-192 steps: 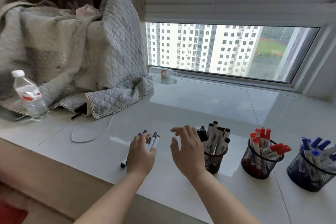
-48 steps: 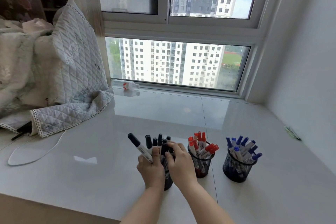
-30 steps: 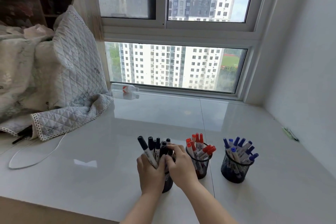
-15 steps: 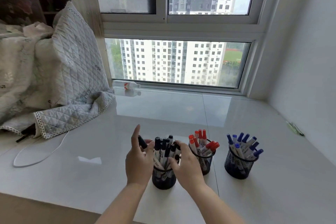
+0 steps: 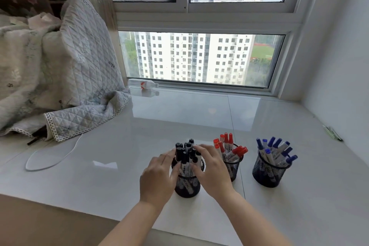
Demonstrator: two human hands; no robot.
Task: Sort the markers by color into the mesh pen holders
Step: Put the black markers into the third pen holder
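Note:
Three black mesh pen holders stand in a row on the glossy white sill. The left holder [image 5: 187,187] is full of black-capped markers [image 5: 184,155]. The middle holder [image 5: 233,170] carries red-capped markers [image 5: 226,144], and the right holder [image 5: 265,175] carries blue-capped markers [image 5: 273,150]. My left hand [image 5: 157,177] rests against the left side of the black bunch, fingers loosely curved and touching the caps and rim. My right hand [image 5: 213,171] lies on the right side, fingers spread over the marker tops. Neither hand lifts a marker. No loose markers lie on the sill.
A quilted grey blanket [image 5: 65,78] is heaped at the left, with a white cable [image 5: 52,158] looping out from under it. A plastic bottle [image 5: 142,85] lies by the window frame. A white wall [image 5: 339,66] bounds the right, with thin green sticks [image 5: 332,133] at its foot.
My left hand, raised and open beside the black markers half a second ago, has come down against the bunch. My right hand has slid up over the marker tops.

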